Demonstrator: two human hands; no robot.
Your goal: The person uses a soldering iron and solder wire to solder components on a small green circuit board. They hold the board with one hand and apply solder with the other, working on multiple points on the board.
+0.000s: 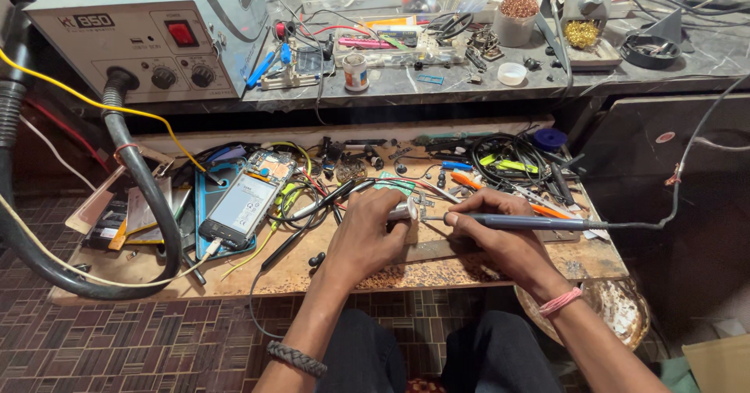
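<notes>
Nearest me, on the wooden bench [500, 264], my left hand [367, 233] closes around a small silvery part [407, 209] while my right hand [500, 233] grips the soldering iron [516, 221], tip at that part. Soldering looks underway, not finished. Farther left lies an opened phone [242, 205]; beyond, the hot-air station [148, 33].
</notes>
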